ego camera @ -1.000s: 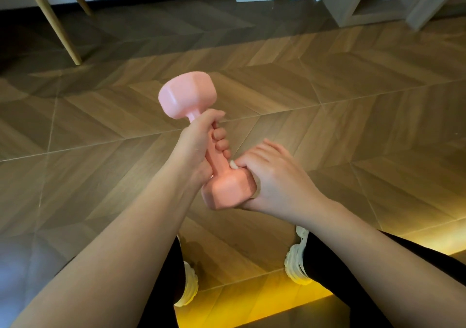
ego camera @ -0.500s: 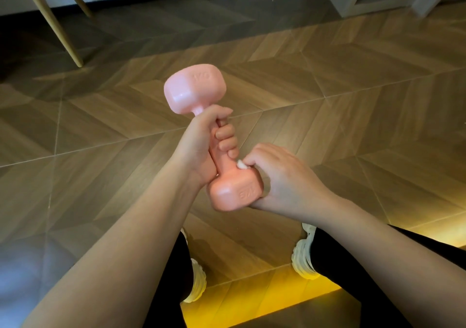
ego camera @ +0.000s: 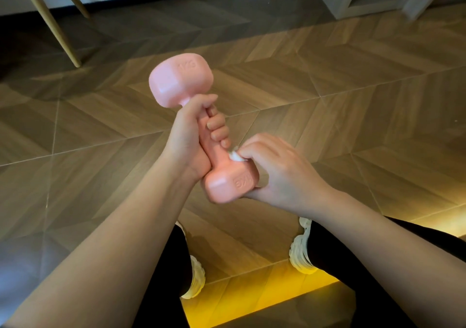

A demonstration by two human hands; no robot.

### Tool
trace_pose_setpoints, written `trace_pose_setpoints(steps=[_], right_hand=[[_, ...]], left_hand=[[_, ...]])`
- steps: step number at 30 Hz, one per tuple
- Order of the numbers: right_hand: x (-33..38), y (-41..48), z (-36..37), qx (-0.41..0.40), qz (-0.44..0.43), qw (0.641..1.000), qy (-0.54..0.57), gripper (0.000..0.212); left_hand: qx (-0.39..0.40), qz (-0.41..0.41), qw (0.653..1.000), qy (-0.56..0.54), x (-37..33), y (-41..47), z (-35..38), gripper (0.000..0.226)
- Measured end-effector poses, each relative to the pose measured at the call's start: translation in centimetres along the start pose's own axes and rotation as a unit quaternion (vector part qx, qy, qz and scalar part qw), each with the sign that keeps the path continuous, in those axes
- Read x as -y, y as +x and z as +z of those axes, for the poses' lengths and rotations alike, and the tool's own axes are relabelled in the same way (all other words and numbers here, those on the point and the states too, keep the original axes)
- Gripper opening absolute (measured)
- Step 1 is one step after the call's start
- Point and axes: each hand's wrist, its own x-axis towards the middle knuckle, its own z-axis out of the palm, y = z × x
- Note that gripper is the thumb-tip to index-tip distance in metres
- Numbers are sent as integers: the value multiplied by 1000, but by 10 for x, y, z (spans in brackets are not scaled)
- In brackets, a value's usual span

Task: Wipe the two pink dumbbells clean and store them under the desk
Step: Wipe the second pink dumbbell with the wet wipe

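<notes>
A left hand [ego camera: 186, 141] grips the handle of a glossy pink plastic dumbbell [ego camera: 201, 131], held tilted above the wooden floor [ego camera: 327, 95]. The right hand [ego camera: 274, 171] pinches a small white wipe [ego camera: 235, 156] against its nearer, lower head.

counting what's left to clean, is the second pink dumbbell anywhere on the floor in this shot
No: only one pink dumbbell shows, gripped in the left hand, and the wooden floor around it holds none.

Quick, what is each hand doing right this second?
Left hand: closed around the handle of the pink dumbbell, holding it tilted in the air.
Right hand: fingers pinched on a small white wipe, pressed against the dumbbell's lower head.
</notes>
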Motion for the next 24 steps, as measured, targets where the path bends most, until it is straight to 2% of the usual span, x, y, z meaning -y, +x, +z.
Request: trace_pose_setpoints(steps=[3, 6, 10, 12, 14, 17, 20, 24], right_hand=[[9, 2, 2, -1, -28, 999, 23, 45], [10, 3, 3, 32, -13, 999, 30, 49], [4, 7, 1, 135, 56, 984, 98, 56], [3, 8, 2, 168, 65, 976, 124, 54], [2, 5, 4, 151, 46, 984, 76, 51], [1, 3, 1, 66, 21, 997, -25, 48], [-2, 4, -4, -10, 2, 995, -104, 47], [3, 6, 1, 3, -6, 993, -114, 48]], left_hand=[[-2, 3, 1000, -17, -4, -5, -7, 32], [13, 8, 1000, -19, -5, -10, -14, 31], [100, 14, 994, -41, -4, -14, -19, 24], [130, 17, 991, -36, -2, -15, -20, 25], [119, 25, 992, -17, 1, -13, -19, 26], [70, 28, 997, 29, -1, -9, -16, 21], [20, 45, 994, 102, -6, -8, -14, 19], [-33, 32, 997, 59, -6, -8, -11, 18]])
